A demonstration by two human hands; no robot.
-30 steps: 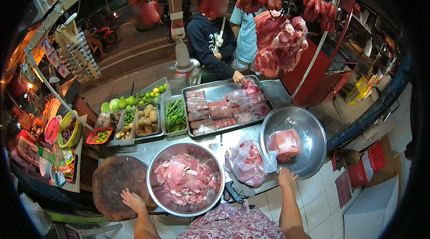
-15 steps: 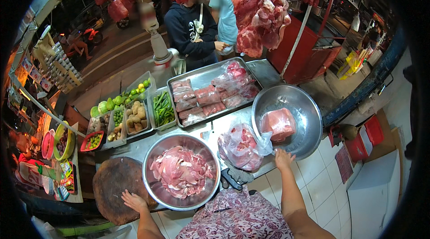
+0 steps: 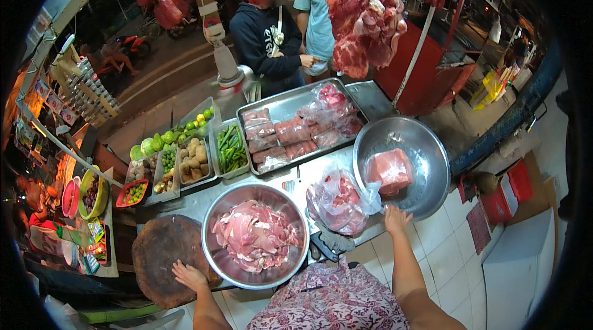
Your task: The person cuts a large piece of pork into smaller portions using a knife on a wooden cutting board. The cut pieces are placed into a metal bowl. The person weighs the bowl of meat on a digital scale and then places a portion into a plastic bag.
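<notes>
My left hand [image 3: 189,275] lies open with fingers stretched out on the round wooden chopping board [image 3: 162,248], holding nothing. Beside it stands a steel bowl [image 3: 301,219] of sliced raw meat [image 3: 254,235]. My right hand [image 3: 396,219], also open and without anything in it, is at the counter's near edge, by the rim of a larger metal basin [image 3: 429,144]. A block of raw meat [image 3: 390,171] sits in that basin. Between the two vessels rests a clear plastic bag of meat [image 3: 338,203]. I cannot tell whether the right fingertips touch the basin.
A dark-handled tool [image 3: 323,247] and grey cloth [image 3: 338,243] lie near my body. Behind are a metal tray [image 3: 259,106] of wrapped meat packs, tubs of green chillies [image 3: 231,148], potatoes [image 3: 194,160] and limes. Sausages [image 3: 168,12] and a large meat cut [image 3: 364,30] hang above. Two people [image 3: 265,46] stand across the counter.
The whole scene has shifted slightly to the right in the picture. Both my hands keep their places on the board and by the basin.
</notes>
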